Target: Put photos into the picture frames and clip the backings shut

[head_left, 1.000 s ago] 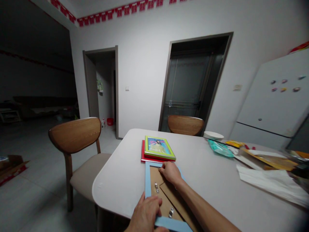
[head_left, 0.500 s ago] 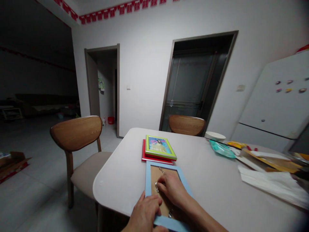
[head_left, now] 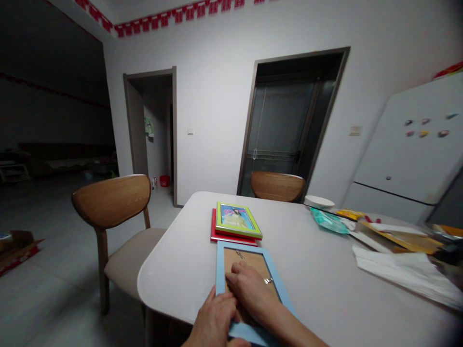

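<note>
A light blue picture frame (head_left: 219, 270) lies on the white table with its brown backing board (head_left: 249, 260) facing up. My left hand (head_left: 217, 315) grips the frame's lower left corner, fingers over the side and thumb at the near edge. Closed fingers of my right hand (head_left: 249, 286) press at the left side of the backing; whatever is under the fingertips is hidden. One metal clip (head_left: 240, 254) shows near the far end of the board, another clip (head_left: 268, 280) on its right side. Just beyond, a green picture frame (head_left: 238, 220) rests on a red frame (head_left: 214, 231).
On the table's right are a white bowl (head_left: 319, 202), a teal plastic packet (head_left: 329, 221), yellow envelopes and a crumpled white sheet (head_left: 405, 274). A wooden chair (head_left: 112, 202) stands at the left, another chair (head_left: 278, 186) behind the far edge.
My right hand has shifted slightly left and flattened over the left side of the backing, covering the clip there. The right-side clip has come into view. My left hand keeps its hold.
</note>
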`<state>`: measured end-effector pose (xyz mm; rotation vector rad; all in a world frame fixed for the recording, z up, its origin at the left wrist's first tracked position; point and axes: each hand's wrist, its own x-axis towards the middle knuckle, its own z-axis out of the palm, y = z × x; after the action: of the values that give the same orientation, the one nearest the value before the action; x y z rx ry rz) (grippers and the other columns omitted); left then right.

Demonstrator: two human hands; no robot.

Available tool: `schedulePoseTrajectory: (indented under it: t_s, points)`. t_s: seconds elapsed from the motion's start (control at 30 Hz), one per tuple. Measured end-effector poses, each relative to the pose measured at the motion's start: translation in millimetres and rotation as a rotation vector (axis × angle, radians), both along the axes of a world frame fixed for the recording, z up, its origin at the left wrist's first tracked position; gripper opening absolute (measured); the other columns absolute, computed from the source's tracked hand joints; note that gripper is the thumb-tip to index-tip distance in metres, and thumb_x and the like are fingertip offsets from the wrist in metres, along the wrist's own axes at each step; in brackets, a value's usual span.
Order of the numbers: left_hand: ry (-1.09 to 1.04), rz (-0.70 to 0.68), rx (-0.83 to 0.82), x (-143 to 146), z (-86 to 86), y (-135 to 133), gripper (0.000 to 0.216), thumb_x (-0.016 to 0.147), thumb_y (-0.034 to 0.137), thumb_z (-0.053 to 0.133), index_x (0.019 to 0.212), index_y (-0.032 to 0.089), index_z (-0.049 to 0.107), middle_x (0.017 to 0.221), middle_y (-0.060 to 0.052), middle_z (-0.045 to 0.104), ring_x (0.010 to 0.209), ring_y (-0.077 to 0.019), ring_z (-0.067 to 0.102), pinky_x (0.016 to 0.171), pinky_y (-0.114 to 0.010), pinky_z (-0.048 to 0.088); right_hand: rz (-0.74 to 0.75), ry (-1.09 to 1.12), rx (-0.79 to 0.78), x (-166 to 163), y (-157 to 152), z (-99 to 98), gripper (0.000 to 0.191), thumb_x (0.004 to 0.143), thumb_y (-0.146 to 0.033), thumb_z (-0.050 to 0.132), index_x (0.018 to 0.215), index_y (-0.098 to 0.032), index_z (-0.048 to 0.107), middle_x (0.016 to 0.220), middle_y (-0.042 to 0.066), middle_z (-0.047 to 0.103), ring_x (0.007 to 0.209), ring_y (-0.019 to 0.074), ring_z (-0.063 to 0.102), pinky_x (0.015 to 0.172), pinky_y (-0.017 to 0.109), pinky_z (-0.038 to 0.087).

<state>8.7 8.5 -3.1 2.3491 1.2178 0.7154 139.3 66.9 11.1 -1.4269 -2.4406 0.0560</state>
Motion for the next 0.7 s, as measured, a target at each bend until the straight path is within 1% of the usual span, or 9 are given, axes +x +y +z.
schedulePoseTrajectory:
  t_s: [0.1,0.17,0.23,0.3,0.43,0.53,0.6,0.67,0.7]
  points:
    - [-0.007,-0.017,0.001,-0.8,0.9,-0.9,0.041,0.051,0.022,0.074,0.085,0.016,0.052,0.1,-0.005,0.058,0.095,-0.0219,0.051,0.096,-0.041,0.024,0.004,0.027,0.006,2.7,-0.9,-2.2,0.023,0.075,-0.015,0.044,0.06,-0.017,0.061,0.068,0.003,0.055,0.067,0.0129,0.046,0.058,0.022,0.03]
    - [-0.011,-0.026,0.004,-1.3,-0.2,-0.6,0.05,0.052,0.024,0.073,0.096,0.016,0.05,0.1,-0.006,0.059,0.097,-0.0226,0.05,0.096,-0.043,0.023,-0.022,0.1,0.009,4.0,0.1,-4.7,0.023,0.075,-0.016,0.043,0.063,-0.017,0.062,0.069,0.003,0.056,0.069,0.013,0.047,0.06,0.022,0.031]
    - [-0.014,-0.03,0.006,-1.5,-1.8,0.2,0.056,0.052,0.025,0.074,0.101,0.016,0.047,0.099,-0.006,0.059,0.097,-0.0228,0.05,0.096,-0.043,0.022,-0.027,0.168,-0.004,4.4,1.9,-6.5,0.021,0.074,-0.017,0.044,0.067,-0.017,0.063,0.069,0.004,0.056,0.069,0.0131,0.048,0.062,0.022,0.032]
    - [-0.012,-0.028,0.002,-1.2,-3.2,1.0,0.052,0.05,0.024,0.074,0.095,0.017,0.05,0.098,-0.006,0.059,0.096,-0.0224,0.05,0.096,-0.041,0.024,0.006,0.186,-0.03,4.0,3.5,-6.3,0.021,0.073,-0.017,0.045,0.064,-0.017,0.063,0.066,0.003,0.056,0.066,0.0122,0.049,0.061,0.021,0.032]
    - [0.002,0.005,0.003,0.2,-3.5,1.0,0.038,0.048,0.021,0.074,0.078,0.017,0.052,0.091,-0.003,0.059,0.089,-0.0197,0.052,0.094,-0.037,0.027,0.085,0.165,-0.076,3.5,4.4,-2.1,0.025,0.071,-0.015,0.045,0.052,-0.016,0.06,0.061,0.001,0.054,0.058,0.009,0.047,0.053,0.019,0.031]
    - [0.009,0.009,0.005,0.8,-3.3,0.1,0.039,0.048,0.021,0.075,0.079,0.017,0.052,0.088,-0.001,0.059,0.086,-0.0187,0.053,0.094,-0.036,0.027,0.124,0.154,-0.089,4.1,2.8,0.7,0.026,0.07,-0.014,0.045,0.049,-0.016,0.058,0.06,0.0,0.053,0.056,0.0084,0.046,0.051,0.019,0.03]
    - [0.013,0.005,0.004,0.6,-3.4,0.4,0.038,0.049,0.022,0.074,0.08,0.017,0.052,0.089,-0.002,0.059,0.086,-0.019,0.053,0.094,-0.037,0.027,0.145,0.148,-0.088,4.8,0.6,2.2,0.027,0.071,-0.015,0.044,0.048,-0.016,0.057,0.061,0.0,0.053,0.057,0.0086,0.046,0.052,0.019,0.03]
    - [0.013,-0.002,0.005,-0.1,-3.6,1.4,0.036,0.051,0.025,0.073,0.08,0.018,0.052,0.09,-0.003,0.059,0.087,-0.0197,0.053,0.093,-0.038,0.029,0.16,0.154,-0.084,6.4,-2.8,4.8,0.027,0.074,-0.016,0.042,0.052,-0.016,0.058,0.064,0.001,0.054,0.061,0.0095,0.047,0.056,0.019,0.032]
    - [0.011,-0.004,0.011,-0.7,-3.5,2.1,0.036,0.052,0.027,0.072,0.081,0.018,0.053,0.091,-0.003,0.06,0.088,-0.0203,0.053,0.093,-0.038,0.029,0.161,0.171,-0.083,8.0,-5.0,6.6,0.025,0.075,-0.016,0.041,0.058,-0.017,0.059,0.067,0.001,0.055,0.065,0.0102,0.048,0.059,0.02,0.034]
